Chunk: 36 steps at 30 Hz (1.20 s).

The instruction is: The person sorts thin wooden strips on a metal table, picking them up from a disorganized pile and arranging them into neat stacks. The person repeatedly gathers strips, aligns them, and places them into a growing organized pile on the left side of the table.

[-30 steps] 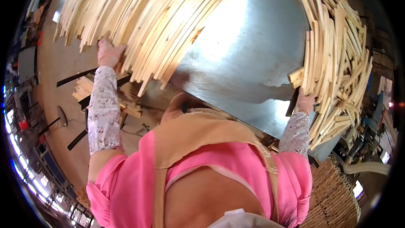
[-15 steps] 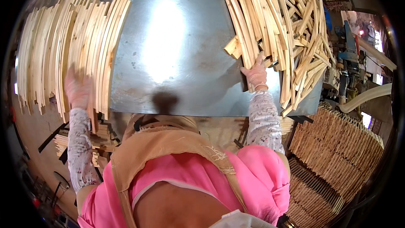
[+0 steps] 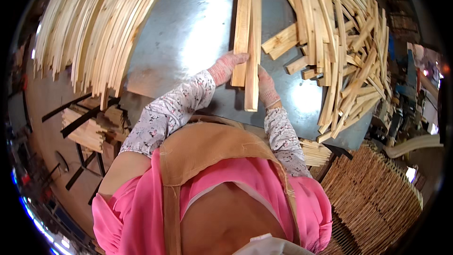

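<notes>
Two long pale wooden strips stand out over the metal tabletop (image 3: pixel 198 33), side by side and pointing away from me. My left hand (image 3: pixel 226 67) is closed on the left wooden strip (image 3: pixel 242 23), its thumb lying across the top face. The right wooden strip (image 3: pixel 253 82) reaches nearer to me, and my right hand (image 3: pixel 267 87) grips it from its right side, with the fingers partly hidden behind the wood. Pinkish gloves cover both hands. On the left lies a row of wooden strips (image 3: pixel 94 28) set side by side, apart from my hands.
A jumbled heap of wooden strips (image 3: pixel 354 66) covers the table's right side, with short ends (image 3: pixel 281 41) jutting toward the middle. Stacked wood (image 3: pixel 377 198) stands low at the right. Below the table's left edge are more wood pieces (image 3: pixel 85 127) and black metal bars (image 3: pixel 78 115).
My left hand has left the row at the left and come to the middle. My right hand has drawn strips from the heap toward the middle, and both hands now hold strips.
</notes>
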### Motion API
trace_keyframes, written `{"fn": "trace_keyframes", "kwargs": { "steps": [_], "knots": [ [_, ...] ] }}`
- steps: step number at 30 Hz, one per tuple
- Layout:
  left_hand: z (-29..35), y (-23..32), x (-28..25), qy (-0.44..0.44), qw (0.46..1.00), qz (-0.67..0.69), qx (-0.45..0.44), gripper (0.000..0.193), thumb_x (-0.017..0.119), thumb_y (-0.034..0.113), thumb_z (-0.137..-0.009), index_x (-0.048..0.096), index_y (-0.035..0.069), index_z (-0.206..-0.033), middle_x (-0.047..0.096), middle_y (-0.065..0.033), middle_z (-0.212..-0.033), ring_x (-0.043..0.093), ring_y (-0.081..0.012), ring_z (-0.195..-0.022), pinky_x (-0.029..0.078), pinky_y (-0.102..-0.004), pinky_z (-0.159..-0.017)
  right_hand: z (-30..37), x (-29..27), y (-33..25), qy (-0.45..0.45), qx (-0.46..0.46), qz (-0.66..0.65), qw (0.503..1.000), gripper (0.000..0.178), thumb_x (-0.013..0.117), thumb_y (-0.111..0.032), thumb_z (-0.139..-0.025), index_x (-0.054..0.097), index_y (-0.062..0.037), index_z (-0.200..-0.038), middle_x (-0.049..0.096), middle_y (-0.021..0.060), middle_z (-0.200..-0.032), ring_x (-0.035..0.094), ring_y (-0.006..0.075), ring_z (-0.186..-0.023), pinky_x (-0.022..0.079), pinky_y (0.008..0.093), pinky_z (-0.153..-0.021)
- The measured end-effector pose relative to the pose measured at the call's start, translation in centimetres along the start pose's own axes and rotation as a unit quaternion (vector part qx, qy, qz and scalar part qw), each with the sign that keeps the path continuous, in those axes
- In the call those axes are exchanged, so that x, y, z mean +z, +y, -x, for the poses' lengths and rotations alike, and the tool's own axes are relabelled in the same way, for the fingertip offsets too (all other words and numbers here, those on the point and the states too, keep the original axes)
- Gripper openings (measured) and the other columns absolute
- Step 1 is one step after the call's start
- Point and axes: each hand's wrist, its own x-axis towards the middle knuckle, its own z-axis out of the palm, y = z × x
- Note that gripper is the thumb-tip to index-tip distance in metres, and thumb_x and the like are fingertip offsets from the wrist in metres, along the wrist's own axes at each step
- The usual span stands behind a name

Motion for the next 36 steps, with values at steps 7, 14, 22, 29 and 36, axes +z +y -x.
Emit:
{"fn": "trace_keyframes", "kwargs": {
  "steps": [7,14,22,29,36],
  "knots": [
    [4.2,3.3,-6.5,0.149,0.979,-0.135,0.016,0.052,0.070,0.023,-0.100,0.057,-0.003,-0.144,0.074,-0.0197,-0.119,0.075,-0.0309,-0.107,0.061,-0.0442,-0.099,-5.4,8.6,-3.2,0.037,0.056,-0.245,0.967,0.053,0.057,-0.041,-0.106,0.064,0.0031,-0.134,0.074,0.0171,-0.117,0.068,0.0272,-0.108,0.052,0.0392,-0.099],
    [12.6,5.0,-8.6,0.194,0.760,-0.619,0.029,0.076,0.052,0.052,-0.103,0.043,0.007,-0.162,0.049,-0.0265,-0.162,0.048,-0.0364,-0.151,0.036,-0.0446,-0.126,-6.4,18.0,-10.3,0.041,0.025,-0.188,0.981,0.072,0.076,-0.032,-0.093,0.044,0.0001,-0.149,0.068,0.0171,-0.118,0.067,0.0279,-0.102,0.056,0.0390,-0.090],
    [22.2,12.3,-18.2,0.278,0.386,-0.871,-0.120,0.069,0.050,0.048,-0.107,0.042,0.015,-0.166,0.032,-0.0138,-0.176,0.025,-0.0313,-0.164,0.012,-0.0554,-0.133,-9.5,23.3,-9.0,0.048,0.058,-0.240,0.968,0.089,0.079,-0.019,-0.084,0.034,0.0050,-0.156,0.069,0.0218,-0.117,0.072,0.0318,-0.097,0.061,0.0417,-0.088],
    [24.4,8.7,-20.6,0.260,0.472,-0.839,0.080,0.081,0.070,0.048,-0.098,0.040,0.015,-0.165,0.046,-0.0101,-0.166,0.049,-0.0308,-0.148,0.041,-0.0456,-0.122,-10.4,21.5,-7.3,0.102,0.039,0.037,0.993,0.087,0.080,-0.025,-0.089,0.036,0.0023,-0.159,0.072,0.0204,-0.115,0.071,0.0291,-0.102,0.059,0.0402,-0.089],
    [24.0,11.7,-20.4,0.276,0.762,-0.585,-0.031,0.074,0.067,0.022,-0.095,0.041,0.010,-0.163,0.058,-0.0219,-0.150,0.059,-0.0379,-0.139,0.047,-0.0444,-0.120,-9.8,24.2,-10.0,0.020,-0.018,-0.018,0.999,0.076,0.078,-0.021,-0.094,0.039,0.0003,-0.155,0.071,0.0169,-0.115,0.071,0.0270,-0.097,0.061,0.0383,-0.087]
  ]
}}
